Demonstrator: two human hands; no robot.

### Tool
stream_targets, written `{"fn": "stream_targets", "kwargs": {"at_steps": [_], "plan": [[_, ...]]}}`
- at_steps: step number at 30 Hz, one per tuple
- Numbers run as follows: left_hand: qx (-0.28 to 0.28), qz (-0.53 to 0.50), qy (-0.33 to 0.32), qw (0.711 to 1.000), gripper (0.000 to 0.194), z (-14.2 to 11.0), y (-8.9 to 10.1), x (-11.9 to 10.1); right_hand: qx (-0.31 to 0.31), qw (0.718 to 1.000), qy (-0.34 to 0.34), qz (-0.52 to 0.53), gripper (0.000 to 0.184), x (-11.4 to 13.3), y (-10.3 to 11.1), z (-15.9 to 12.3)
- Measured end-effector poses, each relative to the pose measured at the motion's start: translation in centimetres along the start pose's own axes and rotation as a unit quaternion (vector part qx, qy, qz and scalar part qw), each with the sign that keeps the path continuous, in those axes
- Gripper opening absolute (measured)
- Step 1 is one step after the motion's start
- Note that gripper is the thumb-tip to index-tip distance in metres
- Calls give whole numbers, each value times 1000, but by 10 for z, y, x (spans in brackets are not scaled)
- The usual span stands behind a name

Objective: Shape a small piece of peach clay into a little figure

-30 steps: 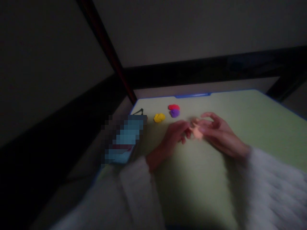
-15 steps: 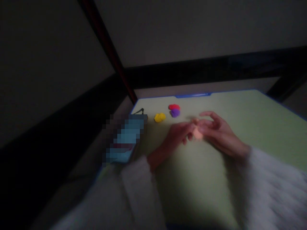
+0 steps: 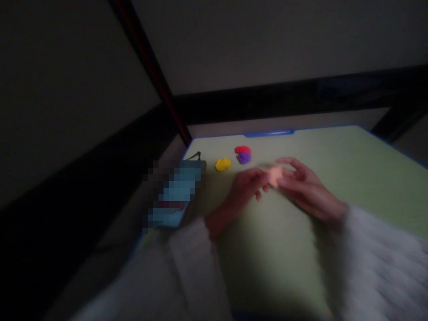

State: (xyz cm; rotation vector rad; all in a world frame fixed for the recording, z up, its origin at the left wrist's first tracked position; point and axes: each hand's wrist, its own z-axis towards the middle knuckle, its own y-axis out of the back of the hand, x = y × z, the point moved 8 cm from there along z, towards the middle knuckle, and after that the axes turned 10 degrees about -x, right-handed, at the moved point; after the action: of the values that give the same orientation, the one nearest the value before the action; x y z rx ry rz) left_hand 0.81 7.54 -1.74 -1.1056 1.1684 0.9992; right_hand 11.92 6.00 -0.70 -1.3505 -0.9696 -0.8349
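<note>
Both my hands meet over a green mat (image 3: 334, 160), pinching a small pale orange lump of clay (image 3: 274, 175) between them. My left hand (image 3: 242, 189) comes in from the left with its fingertips closed on the lump. From the right, my right hand (image 3: 302, 185) holds the same lump with thumb and fingers, the other fingers curled above it. Both arms wear fluffy white sleeves. The picture is dim and blurred.
On the mat beyond my hands lie a yellow clay piece (image 3: 222, 164), a red piece (image 3: 242, 149) and a purple piece (image 3: 244, 157) touching it. A blue, blurred-out object (image 3: 175, 196) lies at the mat's left edge. Dark bed rails (image 3: 301, 96) run behind.
The orange lump has moved slightly up between my fingertips, and both hands shifted a little with it. The other clay pieces have not moved.
</note>
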Motion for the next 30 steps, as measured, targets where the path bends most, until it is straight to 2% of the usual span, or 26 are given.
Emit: {"fn": "stream_targets", "kwargs": {"at_steps": [4,8,14,17,22,25,30], "plan": [[54,-28,27,998,28,-2,-7,2,28,1000,-1,3,37,2,-2,-2],[112,33,17,993,28,-6,-11,4,76,996,-38,12,35,-1,-8,-6],[142,55,11,988,28,-8,-13,5,128,990,-51,27,40,-4,-14,-10],[139,50,5,989,28,-7,-14,3,114,992,-47,35,36,-4,-12,-8],[105,13,20,994,32,-3,-9,5,84,996,-24,31,15,-2,-9,-3],[83,20,14,996,31,-2,-6,4,75,997,-1,21,15,1,-9,-2],[70,64,-37,995,26,-3,-4,-6,42,999,23,2,16,3,-5,0]]}}
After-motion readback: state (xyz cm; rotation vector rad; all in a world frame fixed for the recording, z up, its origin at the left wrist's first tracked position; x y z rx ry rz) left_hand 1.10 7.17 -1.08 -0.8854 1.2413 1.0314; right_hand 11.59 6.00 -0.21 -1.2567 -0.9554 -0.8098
